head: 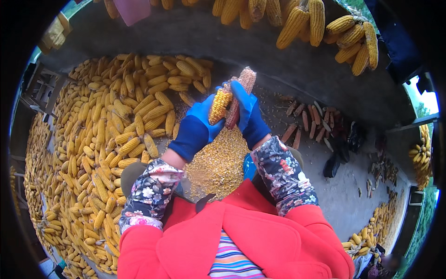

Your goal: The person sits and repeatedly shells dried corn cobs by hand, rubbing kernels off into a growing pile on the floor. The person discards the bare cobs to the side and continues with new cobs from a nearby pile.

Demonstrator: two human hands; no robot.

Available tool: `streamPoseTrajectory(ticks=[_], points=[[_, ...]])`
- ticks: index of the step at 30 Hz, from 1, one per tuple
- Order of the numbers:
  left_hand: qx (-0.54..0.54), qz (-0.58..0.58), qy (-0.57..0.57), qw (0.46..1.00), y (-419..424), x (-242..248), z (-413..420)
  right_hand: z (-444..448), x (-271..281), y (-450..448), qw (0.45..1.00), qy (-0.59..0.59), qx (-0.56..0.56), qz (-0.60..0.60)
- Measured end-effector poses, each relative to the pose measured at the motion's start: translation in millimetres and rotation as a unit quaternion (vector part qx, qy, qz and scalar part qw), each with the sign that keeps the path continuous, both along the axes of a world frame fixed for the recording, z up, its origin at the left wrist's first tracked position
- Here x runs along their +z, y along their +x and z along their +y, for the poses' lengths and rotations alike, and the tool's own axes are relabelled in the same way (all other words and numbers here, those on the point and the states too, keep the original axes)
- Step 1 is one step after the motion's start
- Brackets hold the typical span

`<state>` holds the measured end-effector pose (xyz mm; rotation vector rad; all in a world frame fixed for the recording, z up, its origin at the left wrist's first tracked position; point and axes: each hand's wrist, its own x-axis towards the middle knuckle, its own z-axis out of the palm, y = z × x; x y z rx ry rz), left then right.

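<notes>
My left hand (206, 115), in a blue work glove, grips an ear of corn (220, 105) that still bears yellow kernels on the side facing me. A bare, reddish corn cob (246, 82) is held in my right hand (248, 104), gloved the same way. Ear and cob lean side by side, close together or touching, their tops tilted away from me. Beneath both hands spreads a heap of loose yellow kernels (223, 157). My fingertips are partly hidden behind the corn.
A large pile of corn ears (101, 139) covers the floor to my left. Several bare cobs (315, 120) lie to the right, beside dark shoes (332, 164). Bunches of ears (355, 40) hang along the wall ahead. A wooden chair (47, 89) stands at far left.
</notes>
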<state>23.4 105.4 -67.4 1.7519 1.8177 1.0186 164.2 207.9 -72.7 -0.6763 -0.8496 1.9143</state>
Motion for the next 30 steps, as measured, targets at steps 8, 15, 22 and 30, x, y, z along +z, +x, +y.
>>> streamPoseTrajectory(ticks=[8,15,22,30], points=[[0.019,0.051,0.043,0.998,-10.1,-12.6,6.9,0.7,6.8,6.4,0.995,0.034,0.008,-0.098],[0.103,0.213,-0.043,0.971,38.4,-29.4,-17.6,-18.2,-3.4,-14.8,0.982,0.077,-0.025,-0.173],[-0.011,-0.090,-0.098,0.991,23.0,-3.9,-9.7,-8.7,-3.4,-14.2,0.950,0.191,-0.148,-0.200],[-0.065,-0.341,-0.133,0.928,-6.9,34.0,-12.5,-1.2,19.2,-1.6,0.986,0.133,-0.028,-0.101]])
